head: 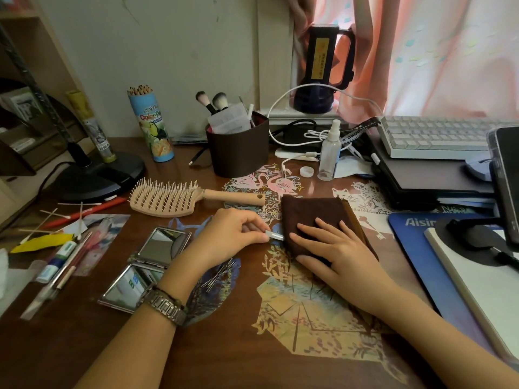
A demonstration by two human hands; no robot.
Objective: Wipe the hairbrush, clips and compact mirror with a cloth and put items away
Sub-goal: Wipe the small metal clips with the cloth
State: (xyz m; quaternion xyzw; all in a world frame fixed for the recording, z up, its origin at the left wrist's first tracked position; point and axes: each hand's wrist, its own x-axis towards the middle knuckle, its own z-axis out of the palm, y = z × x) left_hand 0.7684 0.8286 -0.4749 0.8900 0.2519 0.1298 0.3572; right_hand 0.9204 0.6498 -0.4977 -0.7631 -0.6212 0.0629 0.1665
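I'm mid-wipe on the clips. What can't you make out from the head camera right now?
- Clip: its far end is tucked under the cloth, the near end pinched by the left hand.
- Cloth: the part under the flat right hand is covered.
- Loose clips: partly behind the left wrist, too thin to count.
- Compact mirror: cleanliness unreadable through reflections.

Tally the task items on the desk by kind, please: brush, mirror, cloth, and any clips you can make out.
Hairbrush: 1
Compact mirror, open: 1
Cloth, under the right hand: 1
Clip pinched in the left hand: 1
Clip pile by the left wrist: 1 heap, count unclear
Total: 4 items plus the pile
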